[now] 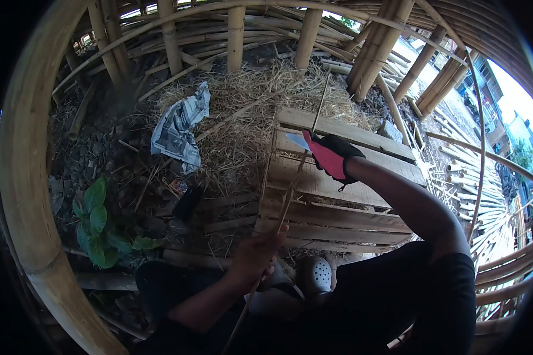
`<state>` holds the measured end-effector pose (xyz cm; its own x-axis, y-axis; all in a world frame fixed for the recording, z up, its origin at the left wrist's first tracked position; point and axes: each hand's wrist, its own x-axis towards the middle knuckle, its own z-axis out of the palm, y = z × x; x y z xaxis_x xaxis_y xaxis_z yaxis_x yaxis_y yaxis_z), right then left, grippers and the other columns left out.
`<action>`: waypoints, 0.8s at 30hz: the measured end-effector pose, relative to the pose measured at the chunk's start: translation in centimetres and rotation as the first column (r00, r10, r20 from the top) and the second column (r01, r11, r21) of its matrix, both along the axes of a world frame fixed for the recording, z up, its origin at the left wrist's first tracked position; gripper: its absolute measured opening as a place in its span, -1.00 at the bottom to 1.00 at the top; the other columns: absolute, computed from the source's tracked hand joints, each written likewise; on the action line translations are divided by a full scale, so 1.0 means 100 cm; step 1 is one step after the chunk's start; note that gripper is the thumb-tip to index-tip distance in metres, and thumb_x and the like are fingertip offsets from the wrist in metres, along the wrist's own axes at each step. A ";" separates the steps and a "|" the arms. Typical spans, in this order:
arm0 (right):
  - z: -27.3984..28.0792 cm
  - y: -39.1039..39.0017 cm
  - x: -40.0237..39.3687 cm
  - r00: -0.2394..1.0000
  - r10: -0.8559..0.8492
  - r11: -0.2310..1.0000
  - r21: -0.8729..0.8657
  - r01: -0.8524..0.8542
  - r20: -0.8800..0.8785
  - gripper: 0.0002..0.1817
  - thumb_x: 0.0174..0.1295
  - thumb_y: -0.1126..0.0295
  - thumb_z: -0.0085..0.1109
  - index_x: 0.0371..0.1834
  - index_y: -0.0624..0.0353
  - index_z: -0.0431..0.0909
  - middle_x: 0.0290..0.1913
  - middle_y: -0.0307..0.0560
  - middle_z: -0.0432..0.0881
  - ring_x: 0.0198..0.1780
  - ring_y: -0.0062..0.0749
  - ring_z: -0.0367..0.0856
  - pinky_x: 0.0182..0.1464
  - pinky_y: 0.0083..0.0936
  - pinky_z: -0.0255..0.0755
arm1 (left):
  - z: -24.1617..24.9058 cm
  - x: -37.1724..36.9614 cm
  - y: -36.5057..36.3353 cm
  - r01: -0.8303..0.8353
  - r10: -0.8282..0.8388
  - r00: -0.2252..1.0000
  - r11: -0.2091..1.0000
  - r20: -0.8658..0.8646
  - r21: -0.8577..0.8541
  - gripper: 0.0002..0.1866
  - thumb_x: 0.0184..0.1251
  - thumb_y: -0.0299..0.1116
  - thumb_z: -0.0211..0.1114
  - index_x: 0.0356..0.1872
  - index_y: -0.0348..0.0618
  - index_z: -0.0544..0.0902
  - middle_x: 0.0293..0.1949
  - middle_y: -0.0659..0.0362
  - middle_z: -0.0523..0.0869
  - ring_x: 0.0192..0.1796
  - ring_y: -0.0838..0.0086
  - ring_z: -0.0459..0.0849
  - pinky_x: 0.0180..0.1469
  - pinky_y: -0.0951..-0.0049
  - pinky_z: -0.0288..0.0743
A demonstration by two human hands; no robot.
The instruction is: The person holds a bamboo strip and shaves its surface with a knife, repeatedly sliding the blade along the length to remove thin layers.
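A long, thin bamboo strip (287, 204) runs slantwise from beside my lap up past the wooden slatted crate (343, 184). My bare left hand (253, 257) is closed around its lower part, just in front of my knees. In a pink and black glove, my right hand (336, 156) grips a knife (296, 141) farther up. The short, bright blade lies against the strip, and its handle is hidden inside the glove. Both the knife and the upper strip overlap the crate's slats in this view.
Crumpled newspaper (180, 130) lies on straw (243, 112) beyond the crate. A black object (188, 202) and a leafy plant (98, 222) are to the left. Thick bamboo poles (382, 50) frame the space, with many cut bamboo lengths (479, 204) at right. My clog (317, 276) is below the crate.
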<state>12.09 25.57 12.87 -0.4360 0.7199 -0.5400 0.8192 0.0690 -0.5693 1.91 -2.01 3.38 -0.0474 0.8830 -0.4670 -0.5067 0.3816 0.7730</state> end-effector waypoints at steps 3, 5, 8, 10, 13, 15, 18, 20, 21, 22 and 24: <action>0.001 -0.002 -0.001 0.999 0.005 0.999 0.044 -0.006 0.041 -0.31 0.36 -0.40 -0.23 -0.34 0.06 0.48 -0.51 -0.30 0.50 -0.62 -0.51 0.41 -0.57 -0.47 0.34 | -0.001 0.002 0.000 -0.014 0.014 0.999 1.000 -0.047 0.015 -0.52 0.45 -0.01 0.26 0.28 0.05 0.58 -0.57 0.41 0.39 -0.65 0.78 0.34 -0.64 0.68 0.21; 0.002 -0.004 -0.002 0.998 0.014 0.997 0.068 -0.018 0.064 -0.30 0.35 -0.40 -0.25 -0.34 0.06 0.49 -0.51 -0.30 0.50 -0.63 -0.51 0.41 -0.56 -0.46 0.35 | -0.002 0.003 0.000 -0.018 0.019 0.997 1.000 -0.078 0.016 -0.52 0.44 0.02 0.28 0.26 0.05 0.61 -0.57 0.40 0.39 -0.63 0.78 0.34 -0.62 0.68 0.22; -0.002 0.000 0.000 0.996 0.023 0.999 0.045 -0.027 0.087 -0.21 0.35 -0.45 -0.40 -0.35 0.09 0.52 -0.52 -0.25 0.50 -0.64 -0.47 0.43 -0.55 -0.43 0.39 | 0.000 0.003 0.001 -0.017 0.019 0.995 1.000 -0.093 0.023 -0.54 0.43 0.00 0.29 0.24 0.04 0.62 -0.57 0.41 0.38 -0.62 0.79 0.33 -0.59 0.68 0.24; -0.010 -0.005 0.000 0.994 0.039 0.998 0.044 -0.043 0.097 -0.20 0.36 -0.43 -0.42 -0.33 0.10 0.53 -0.51 -0.23 0.51 -0.60 -0.45 0.46 -0.48 -0.41 0.42 | 0.003 0.005 0.002 -0.019 0.021 0.996 1.000 -0.092 0.021 -0.55 0.46 -0.07 0.27 0.27 0.00 0.60 -0.56 0.43 0.34 -0.59 0.79 0.29 -0.59 0.68 0.19; -0.021 -0.012 0.000 0.990 0.076 0.996 0.039 -0.081 0.117 -0.19 0.39 -0.41 -0.46 -0.31 0.13 0.55 -0.48 -0.19 0.52 -0.52 -0.42 0.52 -0.35 -0.38 0.48 | -0.001 0.007 0.003 -0.023 0.030 0.992 0.998 -0.125 0.054 -0.56 0.48 -0.12 0.26 0.27 -0.05 0.58 -0.54 0.42 0.37 -0.58 0.79 0.30 -0.58 0.68 0.21; -0.025 -0.014 0.001 0.967 0.191 0.963 0.159 -0.217 0.167 -0.17 0.39 -0.40 -0.51 -0.25 0.16 0.54 -0.44 -0.15 0.53 -0.38 -0.39 0.57 -0.12 -0.35 0.48 | -0.001 0.007 0.002 -0.020 0.034 0.987 0.996 -0.159 0.088 -0.56 0.48 -0.09 0.26 0.26 -0.06 0.60 -0.52 0.39 0.45 -0.60 0.79 0.35 -0.57 0.68 0.28; -0.023 -0.016 0.007 0.946 0.257 0.931 0.210 -0.297 0.197 -0.20 0.43 -0.33 -0.46 -0.16 0.21 0.55 -0.33 -0.08 0.60 -0.21 -0.35 0.55 0.11 -0.35 0.37 | 0.005 0.006 0.002 -0.006 0.018 0.989 0.996 -0.145 0.084 -0.58 0.49 -0.16 0.25 0.28 -0.05 0.57 -0.55 0.44 0.34 -0.61 0.81 0.25 -0.59 0.68 0.16; -0.023 -0.015 0.008 0.922 0.328 0.885 0.275 -0.377 0.209 -0.21 0.42 -0.35 -0.38 -0.15 0.23 0.57 -0.30 -0.12 0.60 -0.21 -0.47 0.50 0.13 -0.40 0.33 | 0.003 0.003 0.002 -0.009 0.019 0.995 0.995 -0.100 0.103 -0.60 0.50 -0.17 0.25 0.24 -0.10 0.58 -0.57 0.45 0.32 -0.64 0.81 0.21 -0.61 0.68 0.12; -0.015 -0.021 0.005 0.912 0.323 0.889 0.248 -0.384 0.255 -0.21 0.44 -0.32 -0.45 -0.15 0.23 0.57 -0.28 -0.09 0.60 -0.18 -0.43 0.51 0.17 -0.37 0.31 | 0.002 0.002 0.002 -0.009 0.020 0.995 0.995 -0.100 0.104 -0.60 0.50 -0.17 0.25 0.24 -0.10 0.58 -0.57 0.45 0.32 -0.64 0.81 0.21 -0.61 0.68 0.12; -0.005 -0.027 0.002 0.899 0.319 0.894 0.219 -0.390 0.300 -0.21 0.47 -0.29 -0.51 -0.15 0.23 0.56 -0.25 -0.06 0.60 -0.16 -0.39 0.52 0.20 -0.35 0.30 | 0.000 0.002 0.003 -0.015 0.022 0.998 0.995 -0.066 0.101 -0.61 0.50 -0.18 0.24 0.23 -0.12 0.58 -0.58 0.45 0.31 -0.65 0.81 0.20 -0.62 0.68 0.10; 0.020 -0.048 -0.001 0.891 0.346 0.893 0.187 -0.409 0.293 -0.21 0.48 -0.27 -0.55 -0.14 0.23 0.55 -0.23 -0.03 0.60 -0.13 -0.35 0.52 0.23 -0.34 0.28 | 0.000 0.001 0.003 -0.019 0.022 0.999 0.995 -0.031 0.097 -0.63 0.51 -0.19 0.23 0.21 -0.14 0.58 -0.60 0.46 0.30 -0.65 0.81 0.19 -0.63 0.68 0.07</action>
<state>11.94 20.74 14.89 -0.5763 0.6471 -0.4992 0.8141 0.5085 -0.2807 1.99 -1.73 3.40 -0.0800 0.9225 -0.3776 -0.4880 0.2941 0.8218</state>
